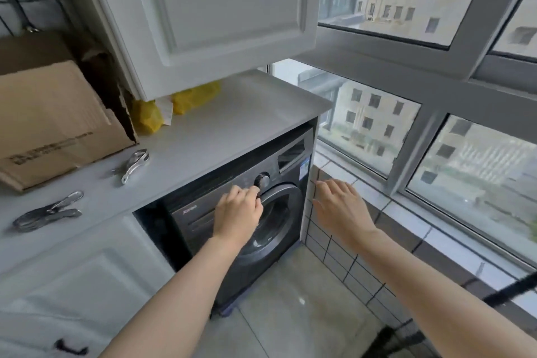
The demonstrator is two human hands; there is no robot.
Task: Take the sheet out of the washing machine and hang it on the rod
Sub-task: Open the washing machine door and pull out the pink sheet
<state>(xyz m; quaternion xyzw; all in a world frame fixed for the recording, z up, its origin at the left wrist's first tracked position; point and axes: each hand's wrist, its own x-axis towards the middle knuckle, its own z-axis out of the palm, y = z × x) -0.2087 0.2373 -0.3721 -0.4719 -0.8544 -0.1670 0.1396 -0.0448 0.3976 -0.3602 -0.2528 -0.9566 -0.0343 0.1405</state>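
— Any writing you can read?

— Little. The washing machine [244,229] has a small pale logo on its dark grey front, too blurred to read, and a blue-and-white sticker near its top right corner. The cardboard box [52,122] on the counter [220,125] carries black print, also illegible.

— And the sheet?

— Not visible. The machine's round door [274,221] is closed, glossy and dark; the machine sits under the counter's right end.

— The hands?

— The left hand [238,212] has its fingers curled at the door's upper left rim, just below the round dial [262,180]; whether they grip it, I cannot tell. The right hand [343,203] hovers beside the tiled wall [334,253], fingers straight and loosely spread, holding nothing.

— Anything else?

— Shiny metal clips [46,212] near the counter's front edge, yellow bags [191,96] at the back.
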